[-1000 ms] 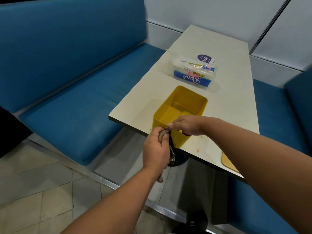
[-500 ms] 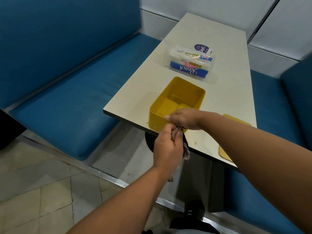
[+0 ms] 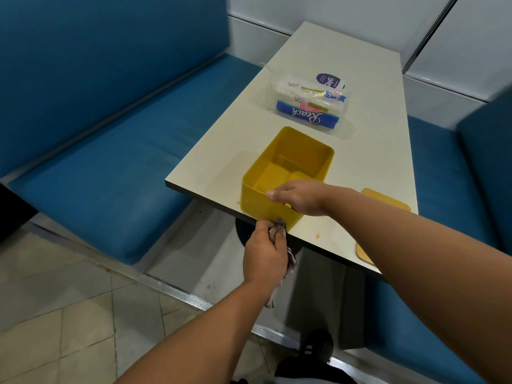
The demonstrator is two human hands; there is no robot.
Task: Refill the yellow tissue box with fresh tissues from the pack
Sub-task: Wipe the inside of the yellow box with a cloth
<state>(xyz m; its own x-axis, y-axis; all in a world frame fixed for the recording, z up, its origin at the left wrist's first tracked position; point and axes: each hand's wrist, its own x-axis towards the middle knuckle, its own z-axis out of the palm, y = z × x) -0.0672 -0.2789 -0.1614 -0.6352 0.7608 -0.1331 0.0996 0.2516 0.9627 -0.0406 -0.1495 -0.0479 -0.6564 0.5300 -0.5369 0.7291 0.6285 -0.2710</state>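
The yellow tissue box (image 3: pixel 293 159) stands open and hollow at the near edge of the white table (image 3: pixel 360 151), nothing inside it. My right hand (image 3: pixel 300 196) grips its near rim, fingers curled over the wall. My left hand (image 3: pixel 264 252) holds a crumpled grey cloth (image 3: pixel 279 231) against the box's outer front wall, low down by the table edge; the cloth's tail hangs below my wrist. The tissue pack (image 3: pixel 310 105), clear plastic with a blue "Reach" band, lies farther back on the table. The yellow lid (image 3: pixel 385 200) lies flat to the right, partly behind my forearm.
Blue padded benches (image 3: pixel 110 167) flank the table on both sides. A purple round sticker (image 3: pixel 329 80) sits behind the pack. Small orange stains mark the tabletop near the box. Tiled floor and a metal rail lie below.
My left hand with the cloth has shifted slightly down the box's front wall. The view has swung, so more of the lid shows. My right hand stays on the rim.
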